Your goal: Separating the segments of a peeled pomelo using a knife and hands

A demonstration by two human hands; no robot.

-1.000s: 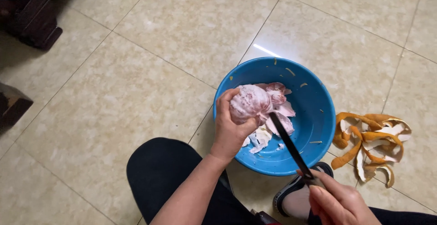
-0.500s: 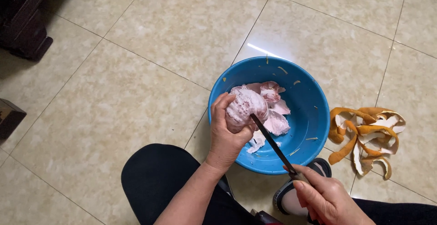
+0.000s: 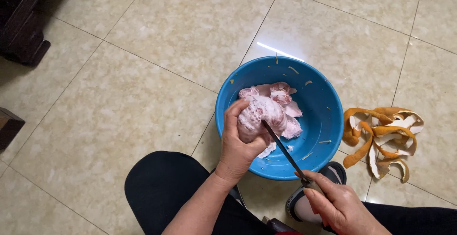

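The left hand (image 3: 240, 142) is closed around a peeled pink fruit (image 3: 259, 116) and holds it above the blue bowl (image 3: 323, 116), over its left side. The fingers wrap the fruit from the left and from below, so the fruit sits to the right of the palm. The right hand (image 3: 340, 206) is at the near right, closed on the handle of a knife (image 3: 284, 151). The dark blade goes up and to the left, and its tip touches the fruit beside the left thumb. Pink pieces of pith (image 3: 281, 94) lie in the bowl. On the tiled floor (image 3: 143, 83), right of the bowl, lies a heap of orange peel (image 3: 383, 135).
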